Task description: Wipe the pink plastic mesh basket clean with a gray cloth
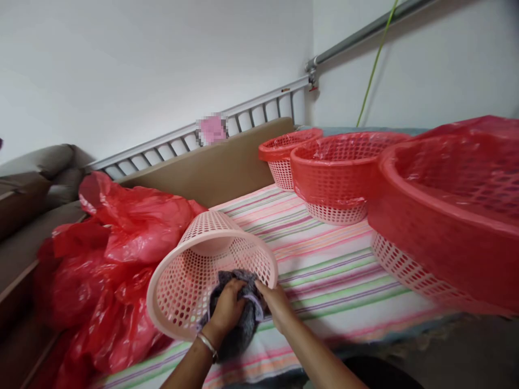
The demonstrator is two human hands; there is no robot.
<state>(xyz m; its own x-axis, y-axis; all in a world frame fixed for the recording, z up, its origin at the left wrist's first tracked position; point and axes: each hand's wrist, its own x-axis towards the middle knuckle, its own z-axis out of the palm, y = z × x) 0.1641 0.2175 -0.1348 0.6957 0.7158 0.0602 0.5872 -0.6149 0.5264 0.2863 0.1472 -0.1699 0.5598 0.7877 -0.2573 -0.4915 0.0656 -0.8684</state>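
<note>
A pink perforated basket lies on its side on the striped cloth, its mouth facing me. At the lower right of that mouth is a bunched dark grey cloth with lilac edging, partly inside the basket and partly hanging out. My left hand, with a bangle at the wrist, grips the grey cloth with curled fingers. Close beside it on the right, my right hand is at the cloth's right side by the basket rim; its fingertips are partly hidden in the folds.
Crumpled red plastic bags are heaped left of the basket. Three upright baskets lined with red plastic stand in a row at right: far, middle and near. Behind are a brown board, a radiator and a sofa.
</note>
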